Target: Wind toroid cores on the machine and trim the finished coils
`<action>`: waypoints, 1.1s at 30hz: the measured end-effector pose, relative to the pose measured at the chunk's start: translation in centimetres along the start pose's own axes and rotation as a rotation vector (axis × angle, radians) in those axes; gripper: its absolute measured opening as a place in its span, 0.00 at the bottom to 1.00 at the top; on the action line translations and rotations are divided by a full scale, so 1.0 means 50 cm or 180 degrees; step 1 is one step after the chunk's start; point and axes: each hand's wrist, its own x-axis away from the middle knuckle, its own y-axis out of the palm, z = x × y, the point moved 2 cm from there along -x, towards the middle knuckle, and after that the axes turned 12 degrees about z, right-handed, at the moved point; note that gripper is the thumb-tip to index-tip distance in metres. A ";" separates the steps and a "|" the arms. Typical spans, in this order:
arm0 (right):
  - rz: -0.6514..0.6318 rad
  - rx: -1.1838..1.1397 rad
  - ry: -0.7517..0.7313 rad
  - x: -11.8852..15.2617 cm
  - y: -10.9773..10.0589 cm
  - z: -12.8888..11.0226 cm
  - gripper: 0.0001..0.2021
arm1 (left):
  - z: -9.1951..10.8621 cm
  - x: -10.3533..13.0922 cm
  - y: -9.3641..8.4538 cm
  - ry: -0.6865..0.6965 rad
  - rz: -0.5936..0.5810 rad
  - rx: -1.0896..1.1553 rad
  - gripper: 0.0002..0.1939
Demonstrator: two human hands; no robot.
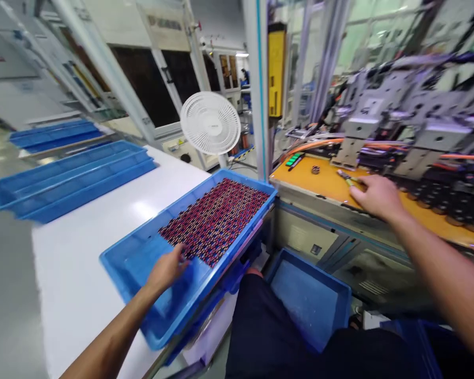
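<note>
Fingers (pixel 180 251) of the left hand (pixel 166 270) are curled beside the parts (pixel 217 221); grasp cannot be told. Tool (pixel 344 176) is gripped by the right hand (pixel 376 196). Parts are held in the tray (pixel 140 260), nearer the left hand, long axis running forward-right.

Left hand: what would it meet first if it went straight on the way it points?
Probably the packed small parts in the blue tray; whether the left hand already touches them is unclear.
</note>
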 end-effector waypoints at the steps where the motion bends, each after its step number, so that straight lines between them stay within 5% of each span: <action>1: -0.0025 -0.0005 -0.0013 0.001 0.000 0.000 0.15 | 0.022 -0.009 -0.016 0.0105 0.0090 0.0052 0.13; 4: -0.0068 -0.0005 0.0025 0.000 0.002 0.001 0.13 | 0.144 -0.061 -0.071 0.0630 0.0384 0.0386 0.16; 8: -0.0081 -0.0066 0.0082 0.003 -0.007 -0.001 0.15 | 0.406 -0.146 -0.112 0.1514 0.0449 0.1024 0.20; 12: -0.0022 -0.0097 0.0114 0.020 -0.037 -0.012 0.15 | 0.646 -0.198 -0.081 0.1686 0.0389 0.1370 0.17; 16: 0.0092 -0.0101 0.0242 0.028 -0.051 -0.016 0.14 | 0.781 -0.211 -0.030 0.1390 0.0379 0.1730 0.18; 20: 0.0166 -0.0239 0.0351 0.019 -0.036 -0.004 0.15 | 0.827 -0.230 -0.001 0.1026 0.0244 0.2150 0.19; 24: 0.0151 -0.0402 0.0384 0.017 -0.015 0.009 0.15 | 0.817 -0.216 0.013 0.0789 0.0007 0.2839 0.17; 30: 0.0249 -0.0677 0.0318 0.020 -0.017 0.009 0.15 | 0.713 -0.056 0.017 0.0730 -0.0509 0.4319 0.32; 33: 0.0421 -0.0886 0.0293 0.021 -0.034 0.004 0.15 | 0.655 0.040 0.007 0.0645 -0.0724 0.4760 0.31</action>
